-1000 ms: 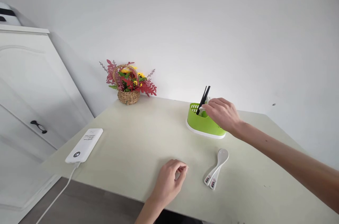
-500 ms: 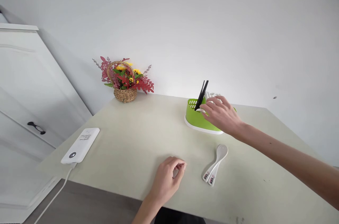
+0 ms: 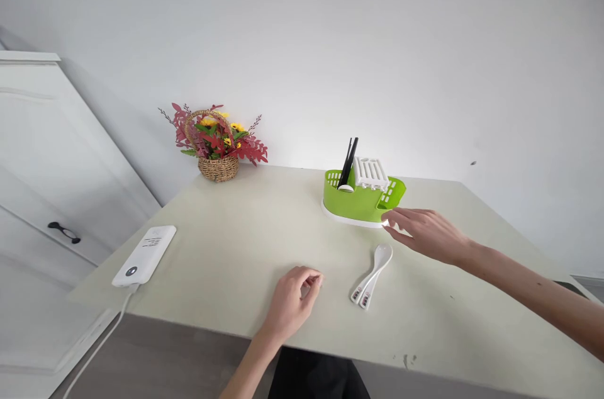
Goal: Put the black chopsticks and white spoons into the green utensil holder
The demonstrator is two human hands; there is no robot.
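Note:
My right hand point(image 3: 423, 232) hovers over the table, just in front of the right end of a green cutlery holder point(image 3: 352, 202). Its thumb is apart from the fingers and it holds nothing. Black chopsticks point(image 3: 348, 163) stand tilted in the holder's left compartment. The white bowl of a spoon point(image 3: 346, 188) shows at the rim beside them. Two white spoons point(image 3: 377, 268) lie crossed on the table between my hands. Left of them, my left hand point(image 3: 291, 299) rests near the front edge, curled with thumb and fingertips together and nothing visible in it.
A white slatted rack point(image 3: 371, 173) sits across the holder's middle. Against the wall stands a wicker basket of flowers point(image 3: 218, 167). A white power bank point(image 3: 145, 255) with a cable point(image 3: 101, 342) lies at the table's left side, beside a white cabinet point(image 3: 70, 166).
My right hand has let go of the spoon at the holder's left compartment and drawn back to the right and nearer. My left hand stays curled on the table. The view has shifted slightly.

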